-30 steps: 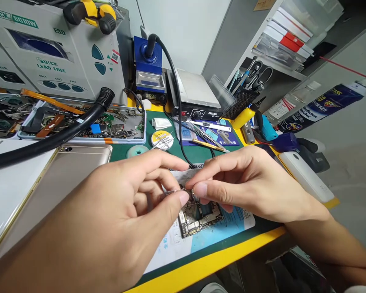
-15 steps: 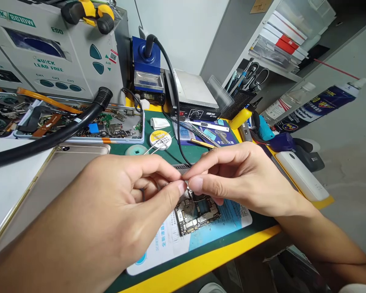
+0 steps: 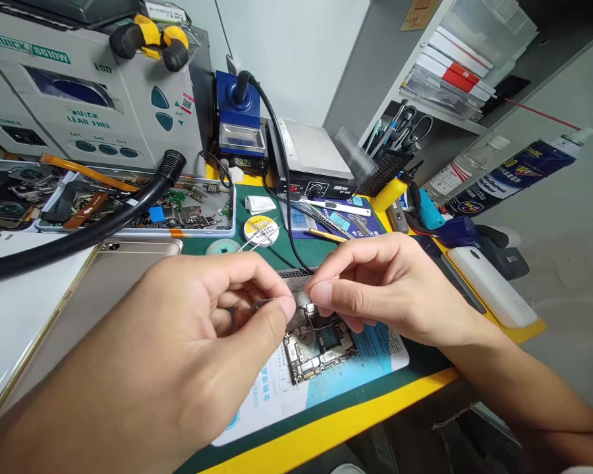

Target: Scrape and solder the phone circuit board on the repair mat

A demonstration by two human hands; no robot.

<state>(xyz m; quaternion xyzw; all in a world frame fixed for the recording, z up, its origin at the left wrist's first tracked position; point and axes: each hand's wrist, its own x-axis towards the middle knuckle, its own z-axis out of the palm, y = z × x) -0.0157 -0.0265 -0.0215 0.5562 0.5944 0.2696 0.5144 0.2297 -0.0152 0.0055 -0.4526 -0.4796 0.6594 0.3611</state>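
Note:
Thumb and forefinger pressed together, my left hand [image 3: 212,342] pinches something thin, like a fine strand or sliver; its kind is too small to make out. A small gap to the right of it, my right hand [image 3: 390,289] is also in a pinch, and whatever lies between those fingertips is hidden. Just below both hands a phone logic board [image 3: 312,363] lies flat, with a square opening and several metal shields. Under the board is a white and blue printed sheet [image 3: 366,382]. My fingers cover the board's far edge.
A hot-air station [image 3: 93,85] stands at the left, its black hose [image 3: 103,224] crossing a tray of parts [image 3: 212,227]. Behind are a soldering iron stand [image 3: 240,105] and a hot plate [image 3: 316,155]. A yellow bottle [image 3: 390,195] and spray can [image 3: 518,174] stand right.
My fingertips, which met half a second ago, are now slightly apart, the right ones having moved right. The view has shifted a little. The soldering station's display has gone from 188 to about 222.

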